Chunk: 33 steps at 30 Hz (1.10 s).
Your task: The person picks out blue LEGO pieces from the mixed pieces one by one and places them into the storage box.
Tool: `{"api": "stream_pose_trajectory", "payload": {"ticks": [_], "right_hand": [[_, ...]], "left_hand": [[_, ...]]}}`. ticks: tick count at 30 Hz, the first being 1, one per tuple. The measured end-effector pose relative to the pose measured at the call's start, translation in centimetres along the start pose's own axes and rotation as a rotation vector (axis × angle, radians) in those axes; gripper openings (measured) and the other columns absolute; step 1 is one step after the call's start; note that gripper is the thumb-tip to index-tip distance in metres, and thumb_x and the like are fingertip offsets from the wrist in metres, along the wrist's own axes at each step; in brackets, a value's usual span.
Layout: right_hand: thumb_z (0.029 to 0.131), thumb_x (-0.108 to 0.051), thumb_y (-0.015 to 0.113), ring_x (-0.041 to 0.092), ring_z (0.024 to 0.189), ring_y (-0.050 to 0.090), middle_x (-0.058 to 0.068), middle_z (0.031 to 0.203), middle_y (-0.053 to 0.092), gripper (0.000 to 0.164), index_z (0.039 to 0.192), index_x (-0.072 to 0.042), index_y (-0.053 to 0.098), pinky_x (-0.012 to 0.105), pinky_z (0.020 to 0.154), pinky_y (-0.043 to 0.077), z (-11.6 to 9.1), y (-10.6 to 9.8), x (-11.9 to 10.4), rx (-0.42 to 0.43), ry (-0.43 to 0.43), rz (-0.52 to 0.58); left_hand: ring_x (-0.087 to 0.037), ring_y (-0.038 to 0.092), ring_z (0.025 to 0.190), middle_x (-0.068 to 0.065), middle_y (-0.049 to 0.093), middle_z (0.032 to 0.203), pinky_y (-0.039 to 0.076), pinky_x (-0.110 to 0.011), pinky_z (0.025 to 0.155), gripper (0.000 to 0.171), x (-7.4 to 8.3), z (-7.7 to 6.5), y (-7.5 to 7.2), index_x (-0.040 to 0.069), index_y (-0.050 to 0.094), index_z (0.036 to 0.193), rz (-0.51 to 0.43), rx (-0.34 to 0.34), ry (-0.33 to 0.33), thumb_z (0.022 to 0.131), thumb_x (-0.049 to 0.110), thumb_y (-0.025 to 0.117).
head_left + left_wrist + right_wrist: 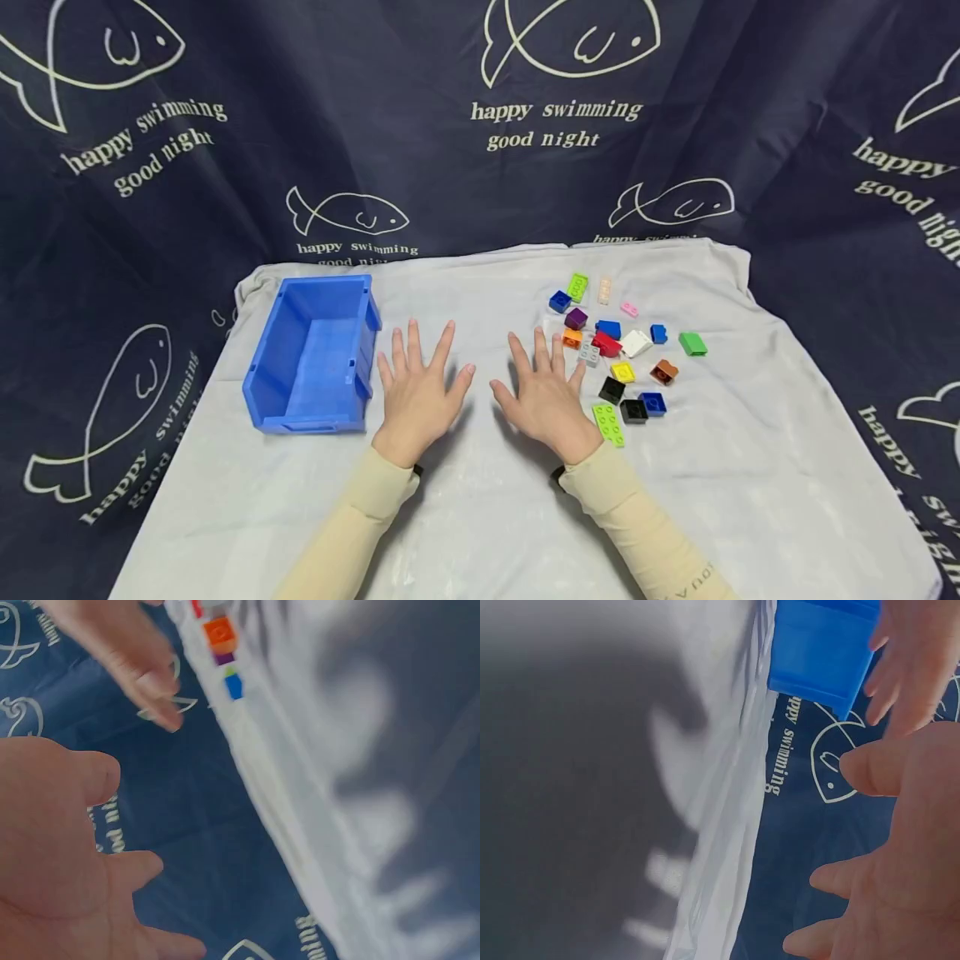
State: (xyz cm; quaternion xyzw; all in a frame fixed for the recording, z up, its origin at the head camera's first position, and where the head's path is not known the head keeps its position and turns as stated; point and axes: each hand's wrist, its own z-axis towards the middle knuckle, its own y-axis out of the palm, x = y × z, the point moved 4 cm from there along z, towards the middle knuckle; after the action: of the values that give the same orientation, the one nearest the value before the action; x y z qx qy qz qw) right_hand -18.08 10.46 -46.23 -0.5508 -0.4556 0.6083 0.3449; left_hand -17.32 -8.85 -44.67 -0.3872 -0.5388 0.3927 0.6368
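My left hand (pixel 418 404) is held over the white cloth with its fingers spread, just right of a blue plastic bin (pixel 311 358). Nothing is in its grasp. The right hand (pixel 549 402), also spread and holding nothing, is at the left side of a scatter of toy building bricks. Nearest to it are a light grey brick (pixel 588 353), an orange brick (pixel 572 338) and a lime green brick (pixel 608 425) by the wrist. In the left wrist view the palm side of the left hand (pixel 60 855) shows; the right wrist view shows the right palm (pixel 915 855).
Farther right lie more bricks, among them a red brick (pixel 607 344), a white brick (pixel 637 343), a yellow brick (pixel 622 372), a brown brick (pixel 664 372) and a green brick (pixel 693 343). A dark blue curtain (pixel 450 167) with fish prints hangs behind the table (pixel 480 517).
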Motion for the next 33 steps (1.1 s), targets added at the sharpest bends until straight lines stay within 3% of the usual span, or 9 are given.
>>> {"api": "stream_pose_trajectory", "payload": {"ticks": [7, 13, 18, 33], "right_hand": [[0.101, -0.061, 0.048, 0.046, 0.157, -0.011, 0.02, 0.173, 0.001, 0.082, 0.168, -0.024, 0.017, 0.082, 0.113, 0.003, 0.8, -0.4, 0.7, -0.018, 0.031, 0.025], [0.101, -0.06, 0.047, 0.048, 0.157, -0.009, 0.024, 0.172, 0.003, 0.082, 0.168, -0.022, 0.016, 0.081, 0.113, -0.001, 2.3, -1.2, 1.6, 0.007, 0.027, 0.05], [0.101, -0.059, 0.047, 0.049, 0.156, -0.009, 0.025, 0.172, 0.001, 0.083, 0.168, -0.021, 0.015, 0.081, 0.113, -0.004, 3.5, -1.5, 2.6, 0.009, 0.047, 0.062], [0.1, -0.049, 0.053, 0.055, 0.154, 0.003, 0.033, 0.168, 0.012, 0.081, 0.165, -0.012, 0.022, 0.077, 0.116, 0.008, 9.2, -1.3, 5.5, 0.035, 0.105, 0.115]], "left_hand": [[-0.047, -0.001, 0.158, -0.026, 0.007, 0.171, 0.001, -0.07, 0.121, 0.071, -0.4, 0.0, -2.7, 0.034, 0.026, 0.165, -0.003, 0.038, -0.054, 0.103, 0.065, 0.038], [-0.048, -0.001, 0.157, -0.027, 0.008, 0.171, -0.001, -0.069, 0.121, 0.071, -1.6, 0.3, -4.8, 0.031, 0.03, 0.164, -0.061, 0.11, -0.09, 0.102, 0.062, 0.045], [-0.048, 0.001, 0.157, -0.027, 0.009, 0.17, 0.0, -0.069, 0.12, 0.072, -3.2, 0.6, -6.2, 0.029, 0.03, 0.164, -0.097, 0.166, -0.132, 0.101, 0.058, 0.049], [-0.053, 0.004, 0.153, -0.034, 0.013, 0.166, 0.004, -0.071, 0.117, 0.067, -9.1, 1.4, -9.9, 0.023, 0.03, 0.164, -0.154, 0.316, -0.282, 0.105, 0.047, 0.048]]}}
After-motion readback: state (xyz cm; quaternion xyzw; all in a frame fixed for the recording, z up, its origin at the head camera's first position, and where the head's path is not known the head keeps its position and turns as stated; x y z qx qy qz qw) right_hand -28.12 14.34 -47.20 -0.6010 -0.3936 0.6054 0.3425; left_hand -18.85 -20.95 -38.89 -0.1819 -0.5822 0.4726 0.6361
